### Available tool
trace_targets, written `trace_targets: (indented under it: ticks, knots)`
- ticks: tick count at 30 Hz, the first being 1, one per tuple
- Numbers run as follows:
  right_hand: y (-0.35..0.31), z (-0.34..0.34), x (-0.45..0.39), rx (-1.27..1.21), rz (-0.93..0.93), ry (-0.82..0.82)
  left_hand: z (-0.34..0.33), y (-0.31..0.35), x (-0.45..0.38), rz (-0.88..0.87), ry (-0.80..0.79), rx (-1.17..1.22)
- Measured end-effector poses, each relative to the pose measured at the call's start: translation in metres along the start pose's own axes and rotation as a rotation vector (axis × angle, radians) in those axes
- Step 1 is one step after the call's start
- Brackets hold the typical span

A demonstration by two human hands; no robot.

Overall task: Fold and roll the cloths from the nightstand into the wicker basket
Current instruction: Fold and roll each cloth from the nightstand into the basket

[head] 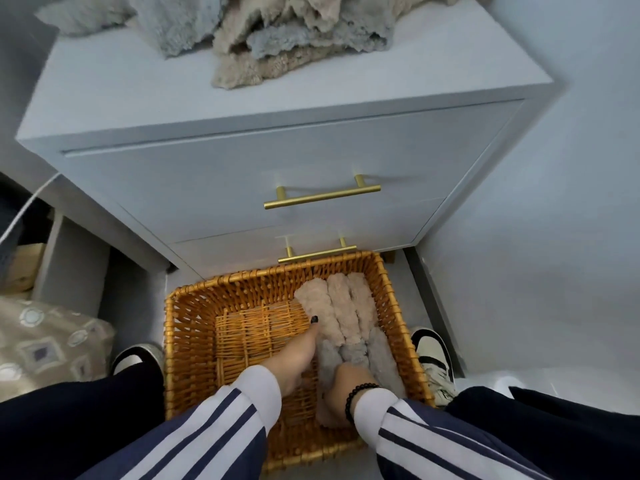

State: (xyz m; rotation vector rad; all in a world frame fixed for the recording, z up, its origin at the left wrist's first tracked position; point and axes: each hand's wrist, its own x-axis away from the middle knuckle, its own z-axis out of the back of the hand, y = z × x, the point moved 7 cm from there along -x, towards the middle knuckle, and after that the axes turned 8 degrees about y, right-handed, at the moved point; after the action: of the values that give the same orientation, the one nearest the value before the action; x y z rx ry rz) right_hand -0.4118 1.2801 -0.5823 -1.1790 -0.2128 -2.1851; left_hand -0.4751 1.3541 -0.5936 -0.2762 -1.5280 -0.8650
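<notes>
From the head camera looking down, I'd say this is somewhere around the middle of the job. The wicker basket (194,327) sits on the floor right in front of the nightstand (121,98), and its right side already has rolled cloths in it: a row of beige rolls (343,306) at the far end, and grey rolls (377,348) nearer the person. I count maybe three beige and two or three grey, but the fluff makes the edges hard to separate. The left half of the basket shows only its bare woven bottom, so there's room.

What's left is obvious: a messy pile of unfolded cloths (277,36), grey and beige mixed, lies on top of the nightstand toward its far edge. Can't tell how many are in that heap.

Both hands are down in the basket. The left hand (298,355) has its fingers stretched out straight, a dark-painted fingertip touching the side of a beige roll, like it's nudging the row tight. The right hand (349,382), with a bead bracelet at the wrist, is buried in the near grey roll; its fingers are hidden in the pile, so I can't tell if they're clamped on it or just pressing.

My guess is they're tucking in the latest roll.
</notes>
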Motion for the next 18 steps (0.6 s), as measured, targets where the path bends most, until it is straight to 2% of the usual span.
trace_targets:
  ticks: [4, 8, 11, 13, 16, 18]
  knots:
    - [-0.02, 0.05, 0.016, -0.114, 0.02, 0.127, 0.01, 0.037, 0.044, -0.133, 0.016, -0.037]
    - [-0.035, 0.127, 0.049, -0.146, 0.077, 0.399, 0.019, 0.083, 0.107, -0.315, 0.032, -0.048]
    - [-0.045, 0.169, 0.091, -0.211, 0.11, 0.409, 0.033, 0.108, 0.143, -0.409, 0.099, -0.076]
    - [-0.05, 0.196, 0.116, -0.103, 0.136, 0.448, 0.035, 0.119, 0.167, -0.455, 0.111, -0.173]
    - [-0.057, 0.235, 0.146, -0.075, 0.149, 0.56, 0.048, 0.136, 0.21, -0.535, 0.124, -0.228]
    - [-0.054, 0.254, 0.169, -0.226, 0.19, 0.542, 0.059, 0.144, 0.242, -0.58, 0.115, -0.193]
